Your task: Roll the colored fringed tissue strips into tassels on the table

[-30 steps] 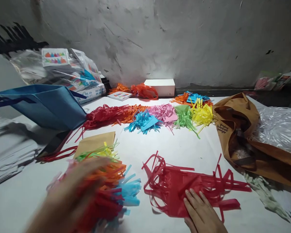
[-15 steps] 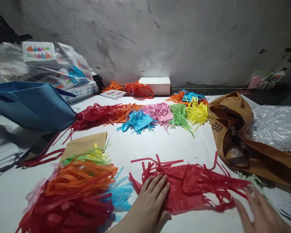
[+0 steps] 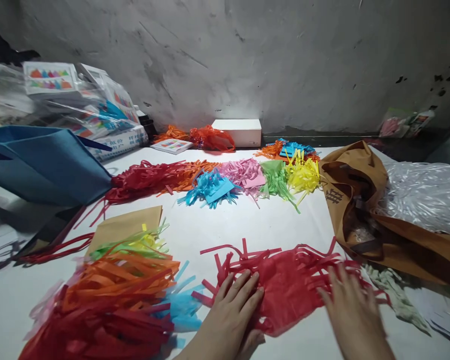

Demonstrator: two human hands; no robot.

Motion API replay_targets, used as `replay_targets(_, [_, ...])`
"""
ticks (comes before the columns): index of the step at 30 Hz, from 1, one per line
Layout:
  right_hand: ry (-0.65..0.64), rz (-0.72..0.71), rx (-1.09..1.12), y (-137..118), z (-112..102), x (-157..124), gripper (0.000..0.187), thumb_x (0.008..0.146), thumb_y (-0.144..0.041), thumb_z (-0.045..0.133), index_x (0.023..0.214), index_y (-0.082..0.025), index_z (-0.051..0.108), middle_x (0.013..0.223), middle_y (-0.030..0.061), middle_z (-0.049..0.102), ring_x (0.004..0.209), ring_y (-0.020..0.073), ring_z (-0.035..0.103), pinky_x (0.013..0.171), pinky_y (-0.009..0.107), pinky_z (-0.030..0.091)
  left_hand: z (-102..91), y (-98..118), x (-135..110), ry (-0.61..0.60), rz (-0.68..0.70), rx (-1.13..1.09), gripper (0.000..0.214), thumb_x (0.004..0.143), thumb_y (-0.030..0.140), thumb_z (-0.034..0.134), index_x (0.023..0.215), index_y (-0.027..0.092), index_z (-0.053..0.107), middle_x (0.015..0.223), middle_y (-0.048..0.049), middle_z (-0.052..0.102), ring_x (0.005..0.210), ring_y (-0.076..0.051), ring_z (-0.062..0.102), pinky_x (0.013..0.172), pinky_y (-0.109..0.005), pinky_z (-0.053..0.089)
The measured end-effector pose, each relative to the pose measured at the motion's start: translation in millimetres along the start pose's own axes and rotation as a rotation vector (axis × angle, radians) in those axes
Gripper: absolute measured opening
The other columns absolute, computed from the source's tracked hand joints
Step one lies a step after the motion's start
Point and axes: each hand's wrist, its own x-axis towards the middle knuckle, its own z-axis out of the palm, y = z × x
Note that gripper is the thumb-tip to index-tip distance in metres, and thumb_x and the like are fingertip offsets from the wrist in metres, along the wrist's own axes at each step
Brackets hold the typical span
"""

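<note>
A red tissue-paper tassel sheet point(image 3: 285, 287), solid in the middle and cut into strips at both ends, lies spread on the white table. My left hand point(image 3: 232, 312) rests flat on its left part, fingers outstretched. Over the fringe at the right end lies my right hand point(image 3: 354, 310), fingers spread and slightly blurred; some strips are hidden under it. To the left of my left hand is a heap of cut tassels, with red point(image 3: 101, 330), orange point(image 3: 120, 280) and blue point(image 3: 182, 305) ones, partly over a brown paper sheet point(image 3: 125, 225).
A row of coloured tassels point(image 3: 243, 175) runs across the table behind. A blue fabric bin point(image 3: 48, 165) stands at left, near plastic-wrapped printed packs point(image 3: 50, 77). At right are a brown bag point(image 3: 354, 175), white plastic strands point(image 3: 431, 195) and a pale glove point(image 3: 397, 295). A white box point(image 3: 240, 132) stands by the wall.
My right hand has moved left, from beyond the fringe's right end onto the red strips. The strips there have shifted and bunched inward. My left hand stays on the sheet.
</note>
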Motion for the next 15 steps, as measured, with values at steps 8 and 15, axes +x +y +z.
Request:
replay_targets(8, [-0.052, -0.54, 0.378, -23, -52, 21, 0.049, 0.089, -0.015, 0.046, 0.137, -0.012, 0.059, 0.145, 0.0109, 0.058, 0.133, 0.0247, 0.055, 0.101, 0.035, 0.053, -3.2, -14, 10, 0.096, 0.017, -0.074, 0.049, 0.084, 0.003, 0.056, 0.125, 0.027, 0.067, 0.143, -0.007, 0.063, 0.132, -0.032, 0.057, 0.107, -0.058, 0.049])
replay_targets(15, [0.287, -0.306, 0.548, -70, -32, 3, 0.041, 0.091, 0.002, 0.036, 0.101, -0.016, 0.072, 0.102, 0.0029, 0.079, 0.1, 0.0177, 0.073, 0.108, 0.033, 0.046, -15.2, -22, -17, 0.24, 0.058, -0.115, 0.049, 0.095, 0.024, 0.056, 0.144, 0.029, 0.051, 0.149, -0.0091, 0.057, 0.138, -0.028, 0.051, 0.116, -0.053, 0.04])
